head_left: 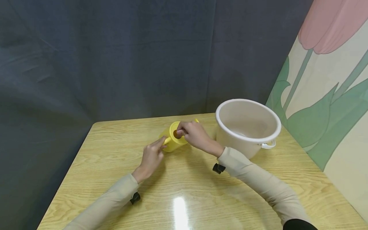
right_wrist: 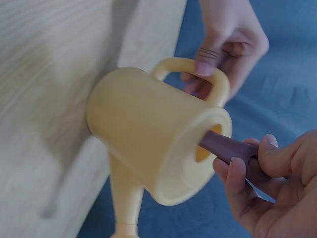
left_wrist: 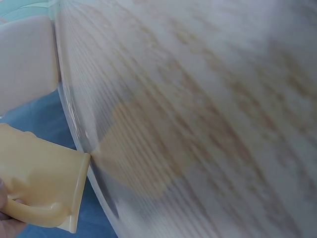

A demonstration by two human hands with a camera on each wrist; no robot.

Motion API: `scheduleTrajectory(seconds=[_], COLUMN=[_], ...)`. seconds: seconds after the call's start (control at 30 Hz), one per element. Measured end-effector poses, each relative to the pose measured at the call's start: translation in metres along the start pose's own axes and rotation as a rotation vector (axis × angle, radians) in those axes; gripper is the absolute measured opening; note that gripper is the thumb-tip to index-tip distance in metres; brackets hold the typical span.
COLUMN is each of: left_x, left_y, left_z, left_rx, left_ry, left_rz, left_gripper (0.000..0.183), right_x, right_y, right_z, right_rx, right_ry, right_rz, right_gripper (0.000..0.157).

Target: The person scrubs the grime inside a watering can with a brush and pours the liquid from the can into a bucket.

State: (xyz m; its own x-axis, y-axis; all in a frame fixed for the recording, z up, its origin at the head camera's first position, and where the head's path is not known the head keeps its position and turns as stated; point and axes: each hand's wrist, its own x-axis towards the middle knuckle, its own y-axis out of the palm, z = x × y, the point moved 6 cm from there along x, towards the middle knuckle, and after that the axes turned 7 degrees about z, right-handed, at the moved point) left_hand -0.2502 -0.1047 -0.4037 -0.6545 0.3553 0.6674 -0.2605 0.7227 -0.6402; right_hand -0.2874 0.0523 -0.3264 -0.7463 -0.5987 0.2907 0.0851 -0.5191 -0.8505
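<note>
A yellow watering can stands on the wooden table, its top opening facing up. My left hand grips its looped handle, thumb over the loop in the right wrist view. My right hand is above the opening, pinching a brown, tapered handle-like piece between thumb and fingers. The lower end of this piece goes into the can's opening and is hidden inside, so I cannot tell what it belongs to. The can's spout points away from the looped handle.
A large white bucket with a white side handle stands right of the can, close to my right wrist. Behind the table hangs a dark blue curtain. A wall with painted tulips borders the right side.
</note>
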Motion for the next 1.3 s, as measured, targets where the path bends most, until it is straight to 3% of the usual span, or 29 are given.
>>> scheduleTrajectory(seconds=[0.23,0.6,0.9,1.1,1.3], left_x=[-0.001,0.000,0.000,0.000,0.000], left_y=[0.001,0.000,0.001,0.001,0.001], left_z=[0.001,-0.001,-0.001,-0.002,-0.002], left_rx=[0.003,0.015,0.017,0.021,0.019], left_ry=[-0.004,0.002,-0.002,-0.001,0.004], left_rz=[0.008,0.007,0.012,0.012,0.008], left_gripper=[0.040,0.041,0.040,0.040,0.040], right_x=[-0.002,-0.002,-0.003,-0.003,-0.004], right_y=[0.006,-0.022,-0.003,0.004,-0.009], right_z=[0.000,0.007,-0.001,-0.002,0.003], right_rx=[-0.006,0.108,-0.030,-0.039,0.036], right_ry=[-0.013,-0.036,-0.040,-0.040,-0.050], right_rz=[-0.008,-0.038,0.008,0.014,0.013], right_gripper=[0.009,0.010,0.008,0.008,0.009])
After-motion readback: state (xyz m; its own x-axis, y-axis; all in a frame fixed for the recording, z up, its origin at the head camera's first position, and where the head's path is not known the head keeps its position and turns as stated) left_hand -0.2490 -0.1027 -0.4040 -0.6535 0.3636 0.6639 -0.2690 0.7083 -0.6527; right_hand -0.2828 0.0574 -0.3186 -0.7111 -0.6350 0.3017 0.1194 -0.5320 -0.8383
